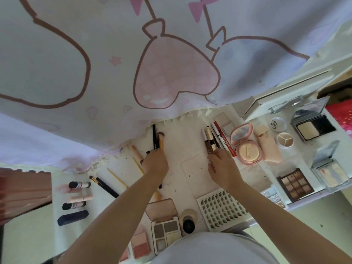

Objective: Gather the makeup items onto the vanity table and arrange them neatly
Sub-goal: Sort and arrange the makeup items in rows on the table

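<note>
Left hand gripping slim black pencil and yellow-handled brush, right hand pinching glossy brown-and-gold tubes — scuffed white desk, round pink compact nearby

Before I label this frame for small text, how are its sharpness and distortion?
Head view: wide-angle bending curves the vanity table edges; soft even light, no harsh glare; fine print on the red pen is blurry; both hands, left and right, are fairly sharp.

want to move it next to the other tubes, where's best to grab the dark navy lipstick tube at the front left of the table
Pinch the navy tube across its long sides near the middle, coming from above. It lies flat and apart from the black-capped tube behind it, so both sides are free.
</note>
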A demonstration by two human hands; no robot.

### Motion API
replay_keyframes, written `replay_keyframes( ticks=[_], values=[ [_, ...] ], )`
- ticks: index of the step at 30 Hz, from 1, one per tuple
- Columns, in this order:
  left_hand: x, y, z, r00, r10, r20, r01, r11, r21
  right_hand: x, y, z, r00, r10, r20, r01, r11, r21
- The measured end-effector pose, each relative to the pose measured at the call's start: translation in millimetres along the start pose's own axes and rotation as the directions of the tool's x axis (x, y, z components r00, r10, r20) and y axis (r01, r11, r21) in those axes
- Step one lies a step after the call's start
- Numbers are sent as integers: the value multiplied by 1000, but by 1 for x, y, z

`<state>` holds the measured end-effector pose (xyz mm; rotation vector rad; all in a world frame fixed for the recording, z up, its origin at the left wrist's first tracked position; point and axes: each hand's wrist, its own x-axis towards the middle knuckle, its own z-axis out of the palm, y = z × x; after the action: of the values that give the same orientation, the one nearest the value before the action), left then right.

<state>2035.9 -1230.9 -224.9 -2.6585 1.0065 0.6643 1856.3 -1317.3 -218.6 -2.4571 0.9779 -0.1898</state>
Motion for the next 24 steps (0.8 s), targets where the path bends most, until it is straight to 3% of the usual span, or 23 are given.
replay_keyframes(
  ticks=[3,7,15,21,24],
  values=[
    [3,4,1,1000,16,27,-19,995,97,-1,4,2,1000,19,14,-19,1000,7],
    [5,6,1,996,-7,86,2,999,54,-2,3,1,1000,-12,-29,12,1000,-13],
    [-4,5,-4,997,40,62,-27,980,-199,-5,3,4,997,-38,-72,34,998,-56],
    [-12,38,-5,978,166,127,-74,845,-530,-4,6,6,995,-51,-80,52,998,18],
    [-15,58,-11,946,260,194,-106,814,-571,-4,8,3,996,-46,-75,48,998,30]
  ],
)
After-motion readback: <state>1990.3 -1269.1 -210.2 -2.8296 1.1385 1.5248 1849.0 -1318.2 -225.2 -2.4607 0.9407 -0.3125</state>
